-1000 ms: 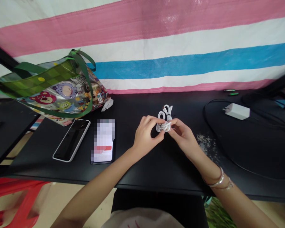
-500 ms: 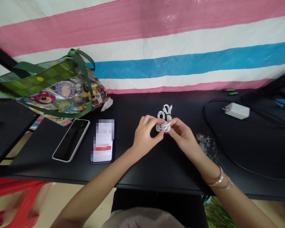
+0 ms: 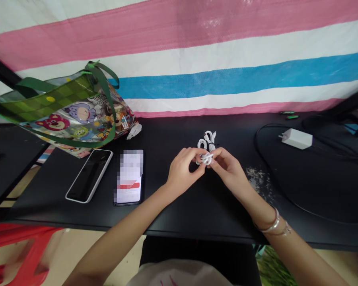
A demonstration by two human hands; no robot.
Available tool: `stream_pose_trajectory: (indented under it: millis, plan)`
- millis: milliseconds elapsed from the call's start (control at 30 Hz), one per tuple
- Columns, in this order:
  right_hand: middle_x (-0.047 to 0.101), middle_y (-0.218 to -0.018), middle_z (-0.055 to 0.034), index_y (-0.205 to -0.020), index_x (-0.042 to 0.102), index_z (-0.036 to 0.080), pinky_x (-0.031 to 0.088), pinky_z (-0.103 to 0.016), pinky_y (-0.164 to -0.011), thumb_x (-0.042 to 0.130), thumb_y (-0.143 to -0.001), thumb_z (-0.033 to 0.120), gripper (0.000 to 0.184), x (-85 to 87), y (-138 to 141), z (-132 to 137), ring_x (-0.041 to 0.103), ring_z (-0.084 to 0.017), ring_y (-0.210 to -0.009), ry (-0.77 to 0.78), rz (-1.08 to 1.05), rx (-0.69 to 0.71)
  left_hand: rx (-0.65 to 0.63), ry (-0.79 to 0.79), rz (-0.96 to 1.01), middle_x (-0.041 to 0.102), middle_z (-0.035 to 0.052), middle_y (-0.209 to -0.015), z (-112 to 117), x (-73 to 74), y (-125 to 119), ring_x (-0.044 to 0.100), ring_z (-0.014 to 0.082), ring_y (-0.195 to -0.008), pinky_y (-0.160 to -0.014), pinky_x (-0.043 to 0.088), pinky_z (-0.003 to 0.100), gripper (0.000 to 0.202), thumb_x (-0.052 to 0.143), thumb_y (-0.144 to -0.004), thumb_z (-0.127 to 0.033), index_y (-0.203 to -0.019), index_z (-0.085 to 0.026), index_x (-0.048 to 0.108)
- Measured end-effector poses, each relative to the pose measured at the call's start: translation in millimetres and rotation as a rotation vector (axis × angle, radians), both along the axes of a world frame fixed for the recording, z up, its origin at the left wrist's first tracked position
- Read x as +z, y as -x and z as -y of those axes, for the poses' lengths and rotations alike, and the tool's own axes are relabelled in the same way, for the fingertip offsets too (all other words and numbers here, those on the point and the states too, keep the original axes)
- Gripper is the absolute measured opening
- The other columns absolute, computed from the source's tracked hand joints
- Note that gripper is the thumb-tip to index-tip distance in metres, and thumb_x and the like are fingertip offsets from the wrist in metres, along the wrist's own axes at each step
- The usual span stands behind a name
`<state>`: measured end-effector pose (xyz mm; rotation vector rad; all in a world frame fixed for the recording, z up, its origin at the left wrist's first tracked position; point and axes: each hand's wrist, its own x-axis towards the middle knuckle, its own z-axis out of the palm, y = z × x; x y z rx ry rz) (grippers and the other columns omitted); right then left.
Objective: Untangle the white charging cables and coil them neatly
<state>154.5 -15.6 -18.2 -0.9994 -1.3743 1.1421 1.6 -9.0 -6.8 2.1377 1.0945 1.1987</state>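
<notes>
**Q: State of the hands?**
A: Both hands are narrow, closed in on a single item. The left hand (image 3: 185, 171) and right hand (image 3: 228, 169) meet near the middle of the worktop (image 3: 164, 133), their fingertips (image 3: 201, 155) pinching the lower part of a white charging cable (image 3: 207, 159) from 2 sides.

**Q: Principal risk?**
A: Loss of the pinch, in my judgement. The upper loops (image 3: 208, 140) stand free above the fingers, so any slackening of either hand could let the coil spring open or tangle.

**Q: Other exposures?**
A: A phone in a white case (image 3: 89, 176) and a second phone (image 3: 128, 176) with a pixelated screen lie to the left of the hands. A wide sweep of the left forearm could strike them. Pale debris (image 3: 258, 178) lies on the worktop just right of the right hand, and a dropped loop could pick it up. A white plug charger (image 3: 296, 138) sits well to the right, apart from the work.

**Q: Condition of the cable?**
A: White and apparently clean, gathered into a compact bundle of narrow loops, held just above the worktop. A small connector end (image 3: 214, 133) shows at the top. The fingers hide the centre, so I cannot confirm whether it is knotted or merely wrapped.
</notes>
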Motion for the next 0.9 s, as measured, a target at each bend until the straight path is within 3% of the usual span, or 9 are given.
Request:
stream_pose_trajectory:
  millis: [900]
  plan:
    - [0.052, -0.068, 0.0019, -0.075, 0.053, 0.022, 0.050, -0.030, -0.061, 0.064, -0.074, 0.061, 0.040, 5.9, 1.3, 1.8, 0.053, -0.013, -0.059, 0.013, 0.031, 0.018, -0.011, 0.052, 0.010, 0.065, -0.0001, -0.077, 1.1, -1.1, -0.8, 0.060, 0.0146, -0.073, -0.070, 0.049, 0.026, 0.017, 0.054, -0.078, -0.012, -0.093, -0.020, 0.058]
